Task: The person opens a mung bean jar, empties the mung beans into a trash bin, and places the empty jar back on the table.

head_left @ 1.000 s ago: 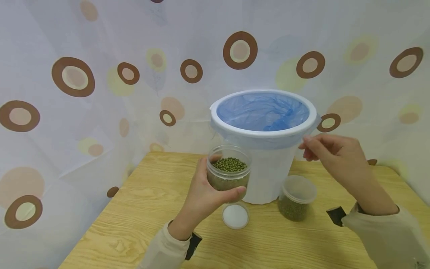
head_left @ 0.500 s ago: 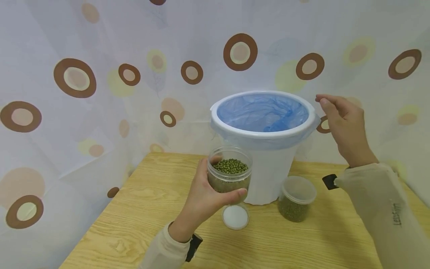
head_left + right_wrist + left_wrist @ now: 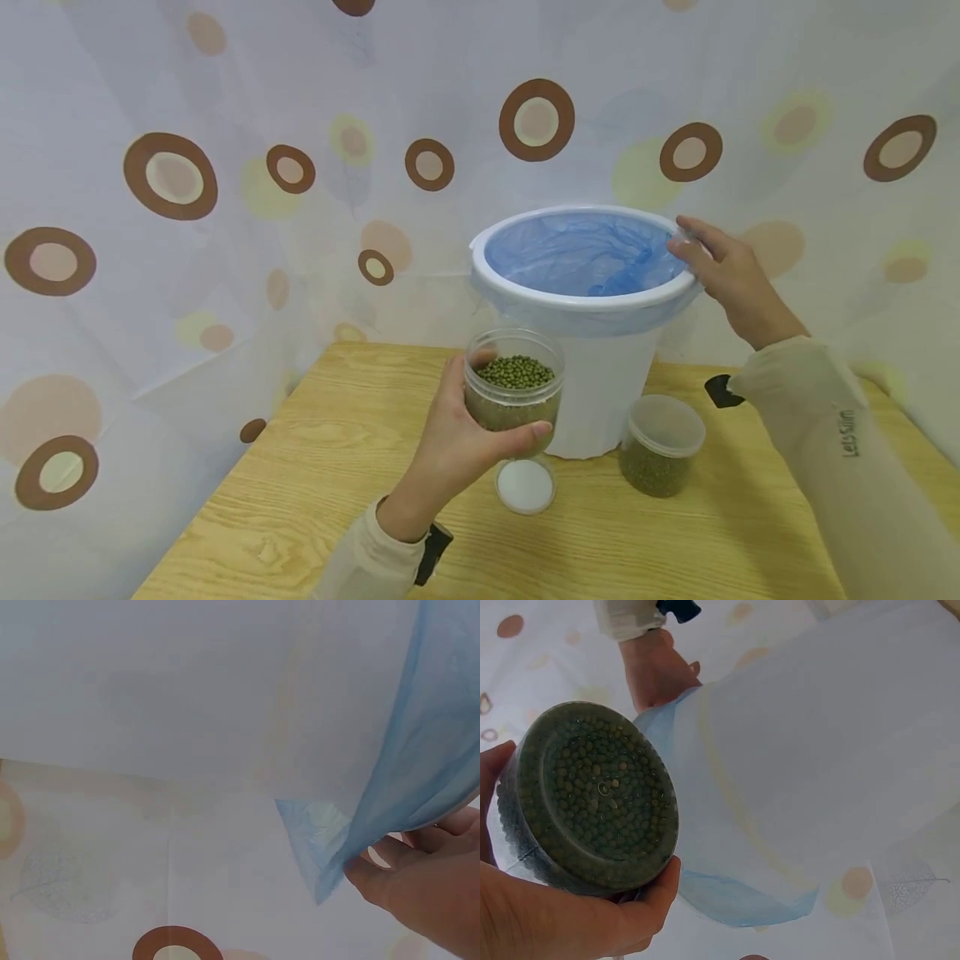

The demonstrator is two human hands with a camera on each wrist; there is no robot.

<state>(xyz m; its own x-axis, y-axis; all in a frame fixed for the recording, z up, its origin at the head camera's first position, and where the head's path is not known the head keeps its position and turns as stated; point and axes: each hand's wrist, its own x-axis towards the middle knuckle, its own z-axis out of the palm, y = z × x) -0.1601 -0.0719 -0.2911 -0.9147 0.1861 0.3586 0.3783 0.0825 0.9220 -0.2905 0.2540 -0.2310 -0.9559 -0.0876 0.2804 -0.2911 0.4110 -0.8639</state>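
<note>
My left hand (image 3: 465, 425) grips a clear plastic jar (image 3: 512, 400) of green mung beans (image 3: 516, 372), held upright and lidless in front of the bin. From below, the left wrist view shows the jar's base (image 3: 607, 799) with fingers round its side. A white trash bin (image 3: 600, 392) stands behind, lined with a blue plastic bag (image 3: 577, 250) folded over its rim. At the rim's right side, my right hand (image 3: 738, 283) grips the edge and the bag, thumb inside. In the right wrist view, fingers (image 3: 420, 889) meet the bag's overhang (image 3: 375, 817); their tips are partly hidden.
A second clear jar (image 3: 660, 450), lidded and part filled with something dark green, stands right of the bin's foot. A round white lid (image 3: 525, 486) lies on the wooden table (image 3: 322, 467) beneath the held jar. A patterned cloth (image 3: 337, 100) hangs behind.
My right hand has risen from beside the bin, then moved left onto its rim. My left hand and the jar have stayed almost still.
</note>
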